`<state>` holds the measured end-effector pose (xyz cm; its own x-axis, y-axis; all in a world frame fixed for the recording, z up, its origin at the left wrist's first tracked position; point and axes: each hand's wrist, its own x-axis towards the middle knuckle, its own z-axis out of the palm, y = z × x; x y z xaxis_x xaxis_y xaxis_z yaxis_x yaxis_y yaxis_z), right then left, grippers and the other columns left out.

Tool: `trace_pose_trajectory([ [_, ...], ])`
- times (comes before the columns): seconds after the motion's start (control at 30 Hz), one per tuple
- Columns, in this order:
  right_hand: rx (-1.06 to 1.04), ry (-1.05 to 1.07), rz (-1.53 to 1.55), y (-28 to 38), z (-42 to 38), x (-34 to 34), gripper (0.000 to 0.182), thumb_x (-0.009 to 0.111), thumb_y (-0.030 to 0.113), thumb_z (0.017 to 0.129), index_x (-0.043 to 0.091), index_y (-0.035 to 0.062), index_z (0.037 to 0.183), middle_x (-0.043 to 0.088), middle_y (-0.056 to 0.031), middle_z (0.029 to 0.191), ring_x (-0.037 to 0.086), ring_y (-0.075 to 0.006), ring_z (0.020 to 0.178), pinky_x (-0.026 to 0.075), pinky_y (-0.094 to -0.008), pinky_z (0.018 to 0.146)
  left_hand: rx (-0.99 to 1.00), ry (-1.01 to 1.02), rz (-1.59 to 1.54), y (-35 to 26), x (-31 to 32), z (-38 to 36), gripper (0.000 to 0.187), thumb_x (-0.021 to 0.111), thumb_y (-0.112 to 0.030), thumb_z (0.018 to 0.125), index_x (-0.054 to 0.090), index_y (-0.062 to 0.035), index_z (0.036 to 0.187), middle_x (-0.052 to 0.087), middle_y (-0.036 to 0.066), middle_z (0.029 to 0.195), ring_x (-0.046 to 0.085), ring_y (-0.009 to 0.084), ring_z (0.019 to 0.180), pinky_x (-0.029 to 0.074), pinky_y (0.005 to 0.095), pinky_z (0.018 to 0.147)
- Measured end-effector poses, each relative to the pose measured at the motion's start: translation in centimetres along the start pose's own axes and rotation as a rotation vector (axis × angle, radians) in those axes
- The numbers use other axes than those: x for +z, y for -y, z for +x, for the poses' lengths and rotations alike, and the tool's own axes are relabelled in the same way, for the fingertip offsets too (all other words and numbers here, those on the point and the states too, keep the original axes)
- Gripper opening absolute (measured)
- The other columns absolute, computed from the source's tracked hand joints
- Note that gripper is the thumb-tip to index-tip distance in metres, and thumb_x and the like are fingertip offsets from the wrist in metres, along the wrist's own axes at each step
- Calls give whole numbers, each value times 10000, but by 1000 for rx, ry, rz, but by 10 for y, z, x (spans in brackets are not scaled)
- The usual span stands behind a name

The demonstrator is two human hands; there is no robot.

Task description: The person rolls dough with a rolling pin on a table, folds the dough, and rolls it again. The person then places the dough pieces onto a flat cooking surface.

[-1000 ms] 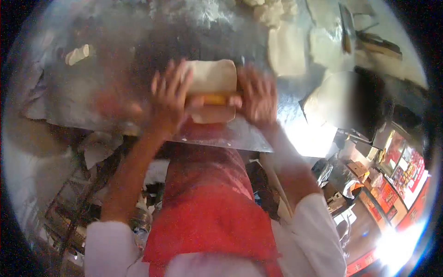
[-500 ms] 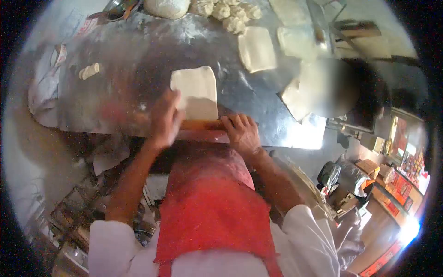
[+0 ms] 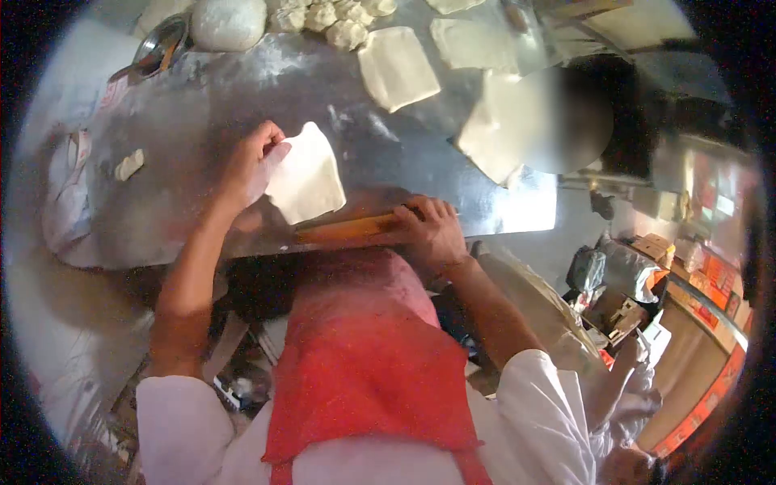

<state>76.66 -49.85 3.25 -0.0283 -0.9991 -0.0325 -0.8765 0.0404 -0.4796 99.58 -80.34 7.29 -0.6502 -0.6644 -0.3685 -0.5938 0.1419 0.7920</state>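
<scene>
A flat, roughly square sheet of dough (image 3: 309, 179) is pinched at its upper left edge by my left hand (image 3: 257, 162), fingers closed on it. That edge looks lifted off the dark metal table (image 3: 202, 121). Just below the sheet, near the table's front edge, lies a wooden rolling pin (image 3: 347, 229). My right hand (image 3: 434, 232) is closed around the pin's right end. The pin's left end shows no hand on it.
More flat dough sheets (image 3: 398, 69) lie at the back and right. Dough lumps (image 3: 347, 34), a big dough ball (image 3: 229, 24) and a metal bowl (image 3: 164, 44) stand along the back. A small dough piece (image 3: 129, 165) sits at left. A blurred patch covers part of the right.
My left hand has left the rolling pin area and now grips the sheet's upper left edge, which has tilted and shifted. The right hand stays on the pin. The camera view has shifted.
</scene>
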Motion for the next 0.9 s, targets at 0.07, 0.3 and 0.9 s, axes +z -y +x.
trace_pose_trajectory([
  [0.07, -10, -116, -41, 1, 1, 2, 407, 667, 216, 851, 632, 184, 1255, 611, -69, 1210, 603, -311, 1083, 474, -480, 889, -129, -25, -167, -27, -11, -32, 146, 674, -186, 986, 589, -70, 961, 578, -14, 914, 534, 83, 901, 447, 304, 781],
  [0.3, 136, -87, -61, 31, 1, -1, 366, 689, 205, 862, 653, 181, 1225, 621, -72, 1167, 617, -317, 1036, 485, -467, 839, -295, -302, -839, 84, -52, -67, 279, 651, -266, 1008, 613, -124, 1245, 667, 21, 1120, 622, 138, 1040, 495, 315, 901],
  [0.9, 131, -29, -251, 80, 90, 56, 722, 715, 386, 877, 463, 51, 1465, 534, -201, 1433, 507, -365, 1343, 423, -522, 1040, 394, -185, 703, 63, 24, -20, 1007, 713, -598, 829, 311, -69, 1586, 304, 130, 1657, 277, 307, 1536, 188, 596, 1217],
])
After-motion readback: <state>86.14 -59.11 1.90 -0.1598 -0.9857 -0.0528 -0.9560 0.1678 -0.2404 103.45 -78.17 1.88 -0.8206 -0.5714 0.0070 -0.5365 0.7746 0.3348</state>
